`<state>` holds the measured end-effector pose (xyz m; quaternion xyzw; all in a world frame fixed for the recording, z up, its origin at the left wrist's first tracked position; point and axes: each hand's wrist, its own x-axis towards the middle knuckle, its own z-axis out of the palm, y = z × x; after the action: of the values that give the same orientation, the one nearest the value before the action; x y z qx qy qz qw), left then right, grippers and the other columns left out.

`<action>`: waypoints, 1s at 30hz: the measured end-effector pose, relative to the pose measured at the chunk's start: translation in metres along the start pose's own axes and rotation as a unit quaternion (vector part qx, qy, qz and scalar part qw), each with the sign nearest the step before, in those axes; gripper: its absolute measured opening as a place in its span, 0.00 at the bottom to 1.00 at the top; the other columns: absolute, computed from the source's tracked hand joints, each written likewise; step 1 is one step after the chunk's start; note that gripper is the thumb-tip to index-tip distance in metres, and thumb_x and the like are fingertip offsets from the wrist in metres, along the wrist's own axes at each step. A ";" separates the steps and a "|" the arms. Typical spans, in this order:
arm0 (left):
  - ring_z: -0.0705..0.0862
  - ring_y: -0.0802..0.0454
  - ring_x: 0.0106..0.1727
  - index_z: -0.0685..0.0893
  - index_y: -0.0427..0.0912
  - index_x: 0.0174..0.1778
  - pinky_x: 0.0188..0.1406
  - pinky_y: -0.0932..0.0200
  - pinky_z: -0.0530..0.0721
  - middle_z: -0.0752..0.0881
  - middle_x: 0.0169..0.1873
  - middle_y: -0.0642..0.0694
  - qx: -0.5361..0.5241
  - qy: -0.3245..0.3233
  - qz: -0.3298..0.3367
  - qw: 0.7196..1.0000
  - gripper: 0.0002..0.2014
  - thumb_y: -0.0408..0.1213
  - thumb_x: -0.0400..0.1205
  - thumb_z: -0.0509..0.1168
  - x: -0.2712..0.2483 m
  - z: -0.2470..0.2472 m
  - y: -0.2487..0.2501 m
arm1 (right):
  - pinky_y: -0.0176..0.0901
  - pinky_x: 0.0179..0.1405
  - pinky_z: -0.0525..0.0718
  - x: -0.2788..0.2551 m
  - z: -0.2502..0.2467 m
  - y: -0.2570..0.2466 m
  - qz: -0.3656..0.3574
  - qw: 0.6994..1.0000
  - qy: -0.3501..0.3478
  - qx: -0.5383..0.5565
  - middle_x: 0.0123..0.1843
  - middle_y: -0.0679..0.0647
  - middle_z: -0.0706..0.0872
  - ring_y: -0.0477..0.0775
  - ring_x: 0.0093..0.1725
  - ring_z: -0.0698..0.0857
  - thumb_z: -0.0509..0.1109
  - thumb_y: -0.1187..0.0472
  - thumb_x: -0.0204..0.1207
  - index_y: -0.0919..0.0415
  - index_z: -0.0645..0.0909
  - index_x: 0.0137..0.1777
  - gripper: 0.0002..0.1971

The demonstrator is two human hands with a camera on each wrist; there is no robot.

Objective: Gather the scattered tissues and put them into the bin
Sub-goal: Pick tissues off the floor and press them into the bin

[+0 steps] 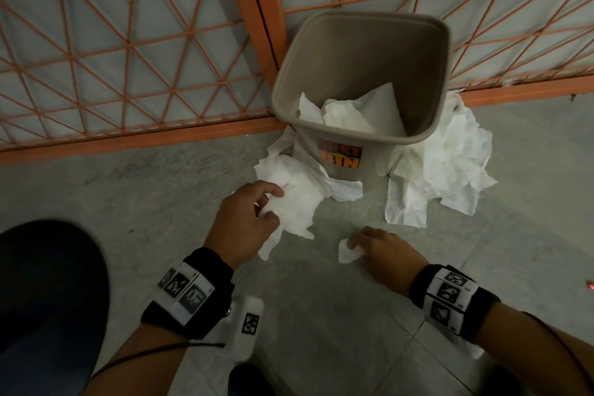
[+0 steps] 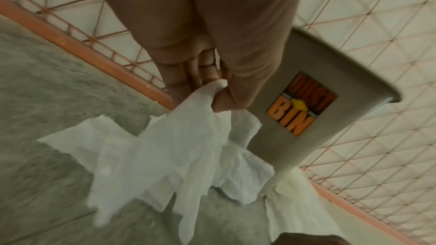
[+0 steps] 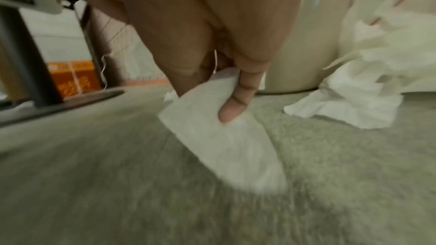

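Bin (image 1: 360, 74) base hidden behind tissues on floor (image 1: 440, 170). Tissue held by left hand (image 2: 165, 156) blurred at lower edge. Right-wrist view motion-smeared; small tissue (image 3: 224, 146) edges soft. Right hand fingers (image 1: 356, 243) partly hidden under hand.

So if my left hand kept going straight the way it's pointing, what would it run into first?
Probably the dust bin: the left hand, pinching a tissue, points up and right toward its labelled front. Depth is unclear.
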<state>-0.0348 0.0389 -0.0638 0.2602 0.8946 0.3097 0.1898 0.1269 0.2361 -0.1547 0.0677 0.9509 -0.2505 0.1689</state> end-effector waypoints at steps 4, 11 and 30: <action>0.86 0.57 0.38 0.90 0.55 0.53 0.40 0.71 0.82 0.86 0.44 0.58 -0.018 -0.075 0.050 0.996 0.18 0.26 0.76 0.69 -0.009 -0.026 0.035 | 0.34 0.51 0.80 -0.026 -0.045 -0.004 0.040 0.997 -0.039 0.044 0.54 0.48 0.83 0.47 0.53 0.83 0.66 0.61 0.75 0.50 0.88 0.54 0.12; 0.90 0.44 0.42 0.92 0.54 0.42 0.40 0.48 0.88 0.93 0.38 0.47 -0.088 -0.056 0.177 0.979 0.12 0.31 0.78 0.68 0.007 -0.065 0.135 | 0.43 0.43 0.85 -0.084 -0.182 -0.047 -0.012 0.985 0.007 0.175 0.39 0.48 0.91 0.48 0.39 0.88 0.71 0.62 0.71 0.44 0.89 0.38 0.10; 0.84 0.67 0.57 0.89 0.49 0.56 0.59 0.76 0.79 0.87 0.55 0.56 -0.052 0.213 0.200 0.955 0.16 0.28 0.80 0.61 0.050 -0.073 0.135 | 0.30 0.51 0.81 0.007 -0.261 -0.036 0.011 0.980 0.180 0.082 0.57 0.53 0.89 0.50 0.53 0.86 0.71 0.55 0.76 0.51 0.86 0.62 0.15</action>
<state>-0.0640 0.1253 0.0694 0.3513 0.8268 0.4355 -0.0580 0.0375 0.3358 0.0719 0.1356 0.9412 -0.3092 -0.0089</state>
